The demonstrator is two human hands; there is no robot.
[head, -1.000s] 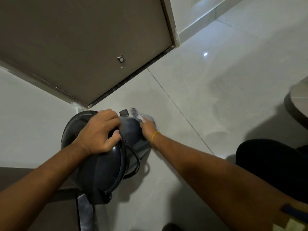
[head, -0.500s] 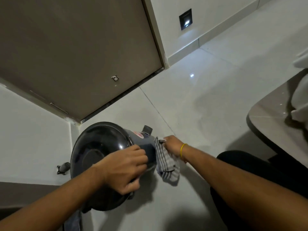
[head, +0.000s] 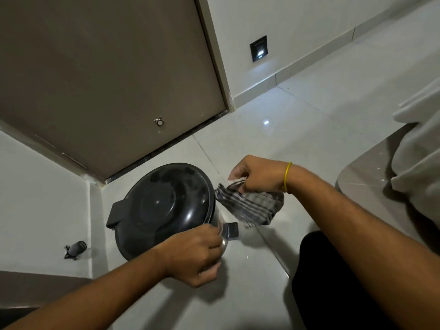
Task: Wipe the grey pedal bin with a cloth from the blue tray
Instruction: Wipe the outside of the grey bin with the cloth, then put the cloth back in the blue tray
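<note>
The grey pedal bin [head: 162, 210] stands upright on the floor in a corner, its dark glossy lid closed and seen from above. Its black pedal [head: 231, 228] sticks out at the right. My left hand [head: 192, 254] grips the bin's near right side, just below the lid's rim. My right hand [head: 258, 176] is lifted to the right of the bin and pinches a striped grey cloth [head: 250, 207]. The cloth hangs down with one corner close to the lid's edge. The blue tray is not in view.
A brown door [head: 107, 79] with a doorstop [head: 159, 121] is behind the bin. A small dark object [head: 75, 250] lies by the left wall. A wall light [head: 258, 51] glows at the back. A rounded slab [head: 364, 179] with pale fabric [head: 419, 151] is at right; my dark-clad knee [head: 333, 270] is near.
The bin has gone from tipped on its side to upright. My right hand has lifted the cloth off the bin's side. My left hand slid from the top to the near right side.
</note>
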